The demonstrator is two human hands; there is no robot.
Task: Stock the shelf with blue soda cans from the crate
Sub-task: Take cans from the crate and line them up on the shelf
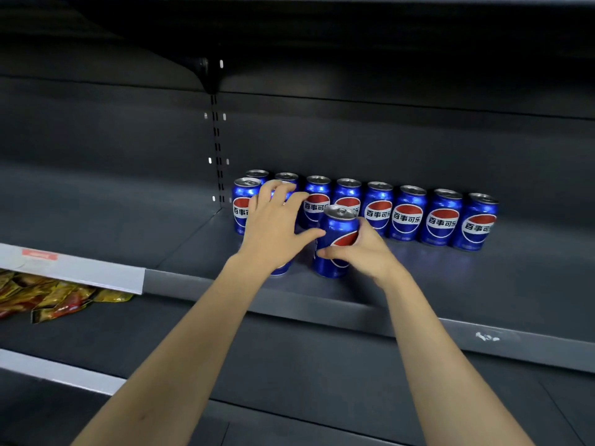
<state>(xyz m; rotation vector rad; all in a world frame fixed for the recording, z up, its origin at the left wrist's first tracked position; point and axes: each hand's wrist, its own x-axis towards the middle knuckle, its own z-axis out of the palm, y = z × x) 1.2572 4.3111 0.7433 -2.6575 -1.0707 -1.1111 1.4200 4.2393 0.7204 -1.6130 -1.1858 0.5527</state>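
Observation:
Several blue soda cans point(407, 214) stand in a row at the back of the dark grey shelf point(483, 284), with one more behind the row's left end. My right hand point(360, 249) grips a blue can point(339, 228) round its side, slightly tilted, in front of the row. My left hand point(273, 223) lies over another blue can point(280, 268) just to the left, fingers curled over its top; only the can's base shows below the wrist. The left thumb reaches toward the right-hand can. No crate is in view.
A slotted upright post point(217, 149) runs up the back wall left of the cans. The shelf's right front area is bare. On the lower shelf at left lie yellow-red snack packets point(48, 297) under a white price strip point(80, 268). Another shelf hangs overhead.

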